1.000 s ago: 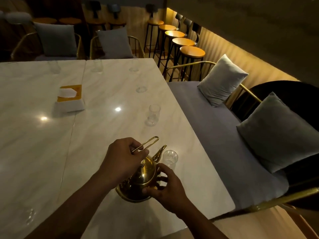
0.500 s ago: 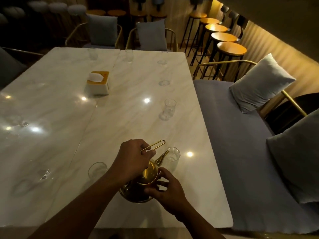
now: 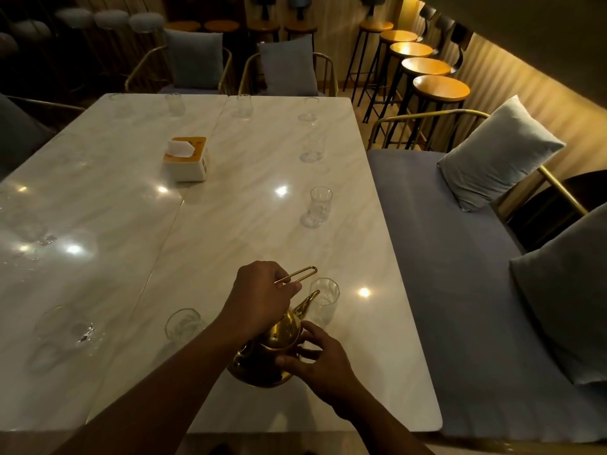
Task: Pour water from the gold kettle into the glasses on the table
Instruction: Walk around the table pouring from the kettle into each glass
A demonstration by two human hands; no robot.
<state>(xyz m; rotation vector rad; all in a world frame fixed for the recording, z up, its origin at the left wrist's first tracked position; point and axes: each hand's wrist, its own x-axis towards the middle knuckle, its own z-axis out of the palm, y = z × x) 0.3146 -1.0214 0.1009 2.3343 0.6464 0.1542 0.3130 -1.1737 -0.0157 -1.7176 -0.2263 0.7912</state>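
The left grip (image 3: 262, 293), a bare hand in the lower middle of the frame, is closed round the thin wire loop handle (image 3: 299, 272) of the gold kettle (image 3: 279, 336), with the fingers curled over the wire. The right grip (image 3: 317, 359), just below and to the right of it, cups the kettle's lower body, thumb and fingers curved against the metal.

The kettle is tilted up and to the right. The tip of its curved spout (image 3: 308, 298) sits at the rim of the nearest glass (image 3: 325, 302), which stands on the marble counter (image 3: 230, 224) close to its right edge. Whether water is running cannot be told in the dim light.

A second glass (image 3: 182, 325) stands just left of the left forearm. Above the nearest glass, along the counter's right side, stand a third glass (image 3: 317, 206) and a fourth glass (image 3: 312, 149), well apart. More glasses line the far edge (image 3: 243, 105).

A white tissue box (image 3: 187, 157) with an orange top sits in the upper left-centre of the counter. On the right of the frame runs a grey bench (image 3: 460, 290) with pale cushions (image 3: 499, 152), and bar stools (image 3: 440, 90) stand at the upper right.
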